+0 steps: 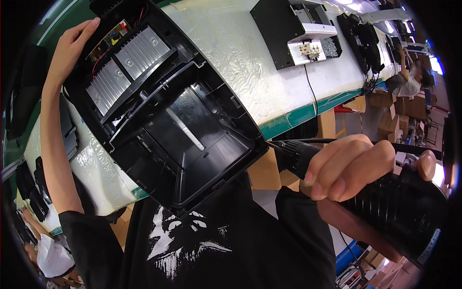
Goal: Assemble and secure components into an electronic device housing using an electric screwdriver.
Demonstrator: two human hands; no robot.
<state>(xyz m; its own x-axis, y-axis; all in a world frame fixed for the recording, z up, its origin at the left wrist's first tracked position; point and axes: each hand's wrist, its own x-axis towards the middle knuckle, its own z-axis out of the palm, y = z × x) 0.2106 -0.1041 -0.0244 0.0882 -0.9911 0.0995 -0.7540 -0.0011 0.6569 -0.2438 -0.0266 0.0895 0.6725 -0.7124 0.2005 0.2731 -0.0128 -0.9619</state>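
Note:
A large black plastic housing, open on its upper side, lies tilted in front of me with its near end over the table edge. Ribbed silver metal heat sinks and a circuit board with red wires sit in its far part. My left hand grips the housing's far left edge, with some fingers hidden behind it. In my right hand is a black electric screwdriver, fingers wrapped round its body. The screwdriver's tip points at the housing's right near corner; whether it touches a screw is too small to tell.
A black and white fixture with a tray of loose screws stands on the film-covered table. More black parts lie farther right. Cardboard boxes stand beyond the table. Other people work at far right and lower left.

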